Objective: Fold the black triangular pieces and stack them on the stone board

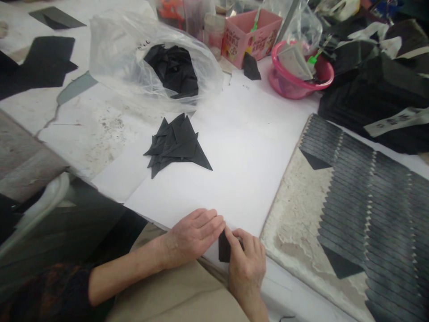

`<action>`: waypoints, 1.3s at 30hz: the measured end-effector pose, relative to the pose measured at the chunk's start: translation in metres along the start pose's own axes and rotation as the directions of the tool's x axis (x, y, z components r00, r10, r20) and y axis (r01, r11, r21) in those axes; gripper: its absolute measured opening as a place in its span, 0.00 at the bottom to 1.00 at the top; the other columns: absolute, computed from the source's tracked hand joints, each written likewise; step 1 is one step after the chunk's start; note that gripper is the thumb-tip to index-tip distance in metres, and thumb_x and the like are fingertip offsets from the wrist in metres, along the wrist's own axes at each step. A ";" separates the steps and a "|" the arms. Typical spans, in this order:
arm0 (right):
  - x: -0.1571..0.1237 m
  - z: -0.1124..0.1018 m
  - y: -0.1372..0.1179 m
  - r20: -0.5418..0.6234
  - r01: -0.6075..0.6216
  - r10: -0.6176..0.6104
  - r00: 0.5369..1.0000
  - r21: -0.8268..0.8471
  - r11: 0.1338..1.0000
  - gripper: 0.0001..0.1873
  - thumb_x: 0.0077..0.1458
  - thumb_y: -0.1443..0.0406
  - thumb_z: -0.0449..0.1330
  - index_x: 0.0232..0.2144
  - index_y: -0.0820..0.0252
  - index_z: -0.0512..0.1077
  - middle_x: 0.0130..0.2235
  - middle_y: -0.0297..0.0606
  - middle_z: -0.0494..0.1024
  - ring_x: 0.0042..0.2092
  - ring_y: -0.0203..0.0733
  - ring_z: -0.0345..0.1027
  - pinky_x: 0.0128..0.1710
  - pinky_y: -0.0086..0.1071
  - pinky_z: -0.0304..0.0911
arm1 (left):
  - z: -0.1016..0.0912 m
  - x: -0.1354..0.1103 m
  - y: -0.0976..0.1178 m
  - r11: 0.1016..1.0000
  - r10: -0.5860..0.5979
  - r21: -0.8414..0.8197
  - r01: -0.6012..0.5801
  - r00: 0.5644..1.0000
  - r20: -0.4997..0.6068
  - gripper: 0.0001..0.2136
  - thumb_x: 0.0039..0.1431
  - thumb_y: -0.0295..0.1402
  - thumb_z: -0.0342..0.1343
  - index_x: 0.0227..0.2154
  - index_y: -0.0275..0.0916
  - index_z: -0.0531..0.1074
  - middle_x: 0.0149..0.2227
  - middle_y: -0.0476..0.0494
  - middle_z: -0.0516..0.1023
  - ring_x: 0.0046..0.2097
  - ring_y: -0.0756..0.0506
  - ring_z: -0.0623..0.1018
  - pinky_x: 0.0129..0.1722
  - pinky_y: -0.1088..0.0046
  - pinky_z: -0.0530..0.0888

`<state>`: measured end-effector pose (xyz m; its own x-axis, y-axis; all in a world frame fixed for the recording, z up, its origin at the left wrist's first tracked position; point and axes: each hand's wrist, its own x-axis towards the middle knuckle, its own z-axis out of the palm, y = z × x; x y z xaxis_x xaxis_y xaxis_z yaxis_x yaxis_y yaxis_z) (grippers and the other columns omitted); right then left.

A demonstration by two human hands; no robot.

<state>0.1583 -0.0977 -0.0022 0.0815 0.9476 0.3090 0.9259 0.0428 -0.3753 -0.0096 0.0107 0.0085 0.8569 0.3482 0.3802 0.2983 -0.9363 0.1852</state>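
Both my hands meet at the near edge of a white sheet point(248, 170) on the table. My left hand point(192, 235) lies with fingers together, its tips pressing on a small black piece point(223, 248). My right hand point(247, 261) pinches the same black piece from the right with thumb and forefinger. A pile of black folded triangles point(177, 143) lies on the sheet further away, well clear of both hands.
A clear plastic bag point(134, 62) holding more black pieces sits at the back. A pink box point(250, 38) and a pink bowl point(300, 76) stand behind. At right, rows of black overlapping pieces point(368, 197) cover a board. Black fabric point(375, 85) is heaped at far right.
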 end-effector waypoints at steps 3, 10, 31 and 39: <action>0.001 -0.002 -0.001 -0.011 -0.005 0.005 1.000 0.004 1.000 0.16 0.66 0.68 0.49 0.48 0.54 0.74 0.38 0.38 0.75 0.37 0.40 0.61 0.38 0.36 0.54 | 0.002 0.000 0.007 0.999 0.038 0.011 -0.038 0.999 0.027 0.09 0.66 0.23 0.49 0.44 0.29 0.73 0.49 0.35 0.75 0.52 0.40 0.72 0.50 0.62 0.72; -0.002 -0.010 0.004 -0.015 0.054 -0.054 0.998 0.012 0.998 0.14 0.66 0.68 0.50 0.47 0.58 0.74 0.40 0.39 0.77 0.40 0.40 0.65 0.42 0.37 0.55 | -0.001 -0.002 0.007 0.998 -0.006 0.064 0.002 0.997 0.072 0.10 0.67 0.25 0.48 0.47 0.31 0.72 0.50 0.38 0.75 0.53 0.41 0.72 0.51 0.61 0.72; -0.009 -0.017 0.009 0.016 0.056 -0.056 0.998 -0.005 0.998 0.15 0.66 0.69 0.49 0.48 0.59 0.73 0.39 0.41 0.75 0.40 0.41 0.63 0.40 0.36 0.55 | -0.004 -0.001 0.014 0.991 -0.018 0.130 -0.001 0.989 0.144 0.14 0.66 0.28 0.50 0.53 0.33 0.69 0.52 0.36 0.72 0.53 0.35 0.72 0.50 0.56 0.72; -0.013 -0.023 0.014 -0.012 0.018 -0.017 1.000 0.061 0.998 0.09 0.64 0.70 0.54 0.41 0.58 0.74 0.38 0.37 0.78 0.41 0.38 0.67 0.43 0.36 0.56 | 0.000 0.002 0.014 0.997 0.051 0.048 -0.057 0.992 0.115 0.12 0.66 0.24 0.49 0.49 0.29 0.71 0.52 0.36 0.72 0.56 0.41 0.70 0.58 0.60 0.68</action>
<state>0.1792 -0.1167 0.0089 0.0699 0.9429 0.3256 0.9030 0.0789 -0.4223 -0.0039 -0.0014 0.0117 0.9136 0.2923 0.2827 0.2689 -0.9558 0.1192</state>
